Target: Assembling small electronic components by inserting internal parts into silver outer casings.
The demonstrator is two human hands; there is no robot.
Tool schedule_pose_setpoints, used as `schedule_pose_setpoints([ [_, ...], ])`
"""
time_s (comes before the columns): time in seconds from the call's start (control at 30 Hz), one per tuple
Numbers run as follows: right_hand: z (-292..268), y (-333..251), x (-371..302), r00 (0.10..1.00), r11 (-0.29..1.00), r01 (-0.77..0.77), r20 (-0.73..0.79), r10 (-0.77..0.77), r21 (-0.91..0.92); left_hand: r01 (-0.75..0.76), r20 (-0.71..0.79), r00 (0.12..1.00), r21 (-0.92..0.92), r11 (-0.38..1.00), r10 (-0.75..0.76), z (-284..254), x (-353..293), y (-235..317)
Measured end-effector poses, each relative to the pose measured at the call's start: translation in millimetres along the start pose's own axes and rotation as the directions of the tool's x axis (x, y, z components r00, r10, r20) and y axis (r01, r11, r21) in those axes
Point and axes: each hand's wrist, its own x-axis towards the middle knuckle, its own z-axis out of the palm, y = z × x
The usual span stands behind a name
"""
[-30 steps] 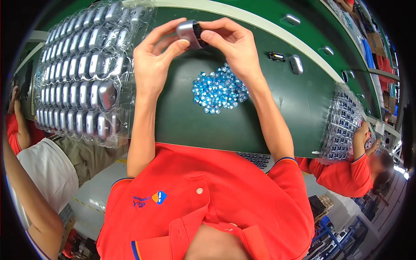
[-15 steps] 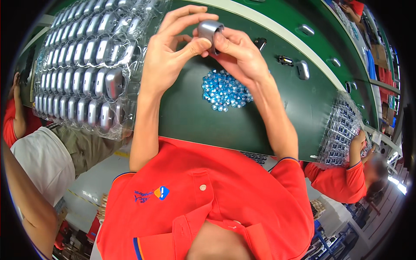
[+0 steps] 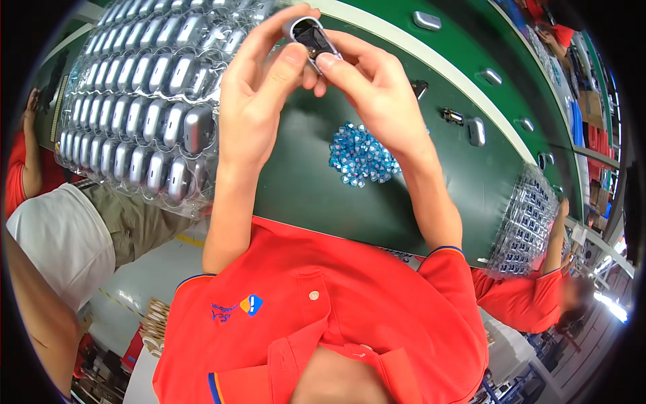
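Above the far middle of the green table, my two hands hold a small grey rounded casing [image 3: 293,28], its hollow side with black parts inside turned toward me. My left hand [image 3: 259,91] grips it from the left with the thumb at its edge. From the other side my right hand [image 3: 380,87] closes on it, thumb pressed at the lower rim. Below the hands lies a heap of small shiny blue pieces [image 3: 363,156]. To the right of my right hand are a black part [image 3: 420,87], a small black-and-gold module [image 3: 452,116] and another grey casing [image 3: 476,132].
Clear plastic trays [image 3: 208,156] full of grey casings stand stacked at the left. More trays [image 3: 521,225] sit at the right table edge, beside a co-worker in a red shirt [image 3: 518,299]. Beyond a pale rail, a green belt [image 3: 457,47] carries more casings.
The casing has been turned, so its hollow inside with black parts now shows instead of its smooth outer side. Both hands remain on it. The whole view has shifted slightly.
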Motion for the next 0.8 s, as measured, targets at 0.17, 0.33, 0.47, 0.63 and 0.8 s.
schedule_pose_setpoints([
  [0.17,2.8,13.9,-0.9,0.94,0.876,0.223,-0.145,-0.31,-0.428,-0.075,-0.008,0.997,0.307,0.949,0.081,21.5,-0.2,-1.8],
  [0.33,7.9,12.7,-3.1,0.847,0.611,0.278,-0.11,-0.519,-0.741,-0.168,-0.037,0.982,0.267,0.949,0.185,22.2,3.6,-24.8],
  [0.47,9.2,17.6,-3.9,0.826,0.608,0.301,-0.118,-0.552,-0.735,-0.172,-0.025,0.982,0.289,0.942,0.187,24.4,-6.2,-20.7],
  [0.63,-42.3,29.7,36.9,0.961,0.777,0.032,-0.196,-0.197,-0.628,-0.135,-0.106,0.964,0.594,0.793,0.243,8.3,-20.4,13.6],
  [0.8,-179.1,44.6,131.3,0.799,-0.092,-0.04,0.024,-0.601,-0.995,-0.083,0.091,0.981,0.995,-0.054,0.172,-39.3,-52.8,76.9],
])
